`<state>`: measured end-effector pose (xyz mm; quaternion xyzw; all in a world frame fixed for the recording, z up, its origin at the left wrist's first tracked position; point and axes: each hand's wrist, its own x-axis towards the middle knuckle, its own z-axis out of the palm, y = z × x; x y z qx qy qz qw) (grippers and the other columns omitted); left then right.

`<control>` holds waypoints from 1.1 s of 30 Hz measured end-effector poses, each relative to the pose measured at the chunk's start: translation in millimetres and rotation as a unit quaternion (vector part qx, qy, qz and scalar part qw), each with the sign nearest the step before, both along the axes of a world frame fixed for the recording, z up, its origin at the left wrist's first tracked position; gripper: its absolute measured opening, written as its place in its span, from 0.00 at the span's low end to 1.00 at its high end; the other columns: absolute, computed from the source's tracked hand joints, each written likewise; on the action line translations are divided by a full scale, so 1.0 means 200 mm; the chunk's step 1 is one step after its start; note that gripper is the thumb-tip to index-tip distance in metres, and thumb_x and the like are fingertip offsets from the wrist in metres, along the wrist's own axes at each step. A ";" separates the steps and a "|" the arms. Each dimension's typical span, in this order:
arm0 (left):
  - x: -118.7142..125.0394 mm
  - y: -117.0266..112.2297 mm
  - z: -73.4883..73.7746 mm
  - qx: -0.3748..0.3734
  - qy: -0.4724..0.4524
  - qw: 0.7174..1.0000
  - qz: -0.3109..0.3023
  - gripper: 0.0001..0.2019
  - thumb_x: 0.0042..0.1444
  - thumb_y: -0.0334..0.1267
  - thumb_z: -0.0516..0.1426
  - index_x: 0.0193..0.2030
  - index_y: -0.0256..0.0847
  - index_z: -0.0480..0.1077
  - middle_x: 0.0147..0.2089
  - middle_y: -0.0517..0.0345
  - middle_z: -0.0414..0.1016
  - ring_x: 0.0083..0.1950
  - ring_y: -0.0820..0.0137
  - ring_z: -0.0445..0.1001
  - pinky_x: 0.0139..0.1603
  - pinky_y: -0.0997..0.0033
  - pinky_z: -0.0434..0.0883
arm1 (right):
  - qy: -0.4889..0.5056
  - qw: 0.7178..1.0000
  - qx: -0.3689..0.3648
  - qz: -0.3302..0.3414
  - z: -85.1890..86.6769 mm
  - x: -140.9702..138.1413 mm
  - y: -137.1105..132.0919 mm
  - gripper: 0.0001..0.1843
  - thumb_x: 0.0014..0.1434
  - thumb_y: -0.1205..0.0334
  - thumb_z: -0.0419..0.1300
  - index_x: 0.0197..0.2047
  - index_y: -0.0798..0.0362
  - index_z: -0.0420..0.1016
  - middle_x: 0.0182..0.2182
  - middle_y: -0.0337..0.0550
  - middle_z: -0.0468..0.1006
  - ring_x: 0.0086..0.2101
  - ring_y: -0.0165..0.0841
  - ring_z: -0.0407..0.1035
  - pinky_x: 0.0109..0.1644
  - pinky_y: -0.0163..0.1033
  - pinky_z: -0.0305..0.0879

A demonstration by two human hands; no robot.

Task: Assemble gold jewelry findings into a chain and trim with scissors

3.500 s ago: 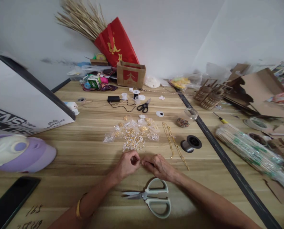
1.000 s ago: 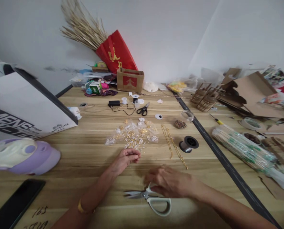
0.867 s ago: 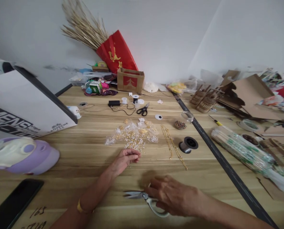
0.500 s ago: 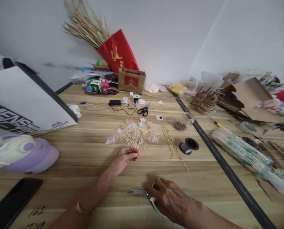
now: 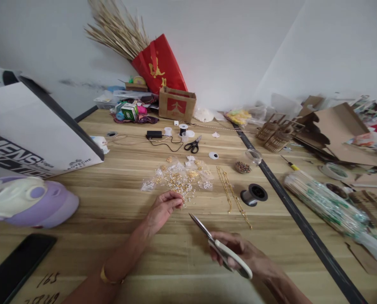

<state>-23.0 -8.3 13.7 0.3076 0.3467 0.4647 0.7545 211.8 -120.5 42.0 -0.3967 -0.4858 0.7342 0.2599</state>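
My right hand (image 5: pixel 239 253) grips the pale-handled scissors (image 5: pixel 218 246), lifted off the wooden table (image 5: pixel 112 211) with the blades pointing up and left toward my left hand. My left hand (image 5: pixel 165 207) rests on the table with fingertips pinched together on something too small to make out, right at the near edge of a pile of small gold and silver beads in clear bags (image 5: pixel 180 177). Two gold chains (image 5: pixel 231 196) lie to the right of the pile, with a wire spool (image 5: pixel 254 194) beside them.
A white shopping bag (image 5: pixel 33 131) and a purple cap (image 5: pixel 26 207) lie at left, a black phone (image 5: pixel 14 268) at the near left. Black scissors (image 5: pixel 193 145), spools and a red bag (image 5: pixel 158 65) sit at the back. Cardboard pieces and a bundle of sticks (image 5: pixel 324 200) fill the right.
My right hand left my left hand, reached down to the scissors on the table, closed on their handles and lifted them, blades now aimed at my left hand. The left hand stayed put.
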 end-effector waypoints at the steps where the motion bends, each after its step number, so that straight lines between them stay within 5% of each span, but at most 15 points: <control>1: 0.00 0.00 0.00 0.000 -0.002 1.000 0.000 0.09 0.34 0.30 0.68 0.25 0.34 0.74 0.25 0.60 0.75 0.26 0.77 0.71 0.29 0.77 0.67 | -0.012 1.000 0.017 0.001 0.00 0.00 0.00 0.39 0.41 0.40 0.66 0.54 0.49 0.68 0.33 0.44 0.74 0.31 0.32 0.66 0.31 0.34 0.60; 7: 0.01 0.00 0.01 0.011 -0.004 1.000 0.018 0.09 0.34 0.30 0.68 0.25 0.34 0.74 0.25 0.60 0.75 0.27 0.77 0.71 0.29 0.77 0.67 | -0.104 0.987 0.124 -0.013 0.03 -0.04 0.03 0.40 0.47 0.34 0.57 0.57 0.50 0.65 0.33 0.43 0.70 0.32 0.34 0.64 0.35 0.38 0.62; 13: 0.03 -0.02 0.02 0.006 0.003 0.999 0.036 0.09 0.33 0.30 0.68 0.24 0.34 0.74 0.25 0.60 0.76 0.26 0.77 0.71 0.30 0.77 0.68 | -0.145 0.976 0.156 -0.049 0.02 -0.13 0.07 0.33 0.52 0.40 0.57 0.55 0.52 0.66 0.36 0.44 0.68 0.34 0.34 0.62 0.37 0.37 0.62; 24: 0.06 -0.05 0.00 0.017 -0.003 0.999 -0.037 0.09 0.36 0.32 0.67 0.25 0.34 0.73 0.27 0.60 0.75 0.29 0.76 0.70 0.32 0.76 0.66 | -0.243 0.924 0.285 -0.076 -0.05 -0.18 0.11 0.31 0.51 0.56 0.63 0.58 0.50 0.63 0.41 0.44 0.71 0.38 0.34 0.66 0.41 0.37 0.65; 33: 0.08 -0.07 -0.03 0.012 0.011 0.999 -0.052 0.09 0.36 0.33 0.68 0.24 0.34 0.73 0.25 0.60 0.74 0.27 0.76 0.70 0.31 0.76 0.66 | -0.262 0.913 0.302 -0.077 -0.03 -0.20 0.10 0.28 0.55 0.58 0.61 0.59 0.48 0.61 0.39 0.43 0.70 0.36 0.34 0.67 0.42 0.39 0.66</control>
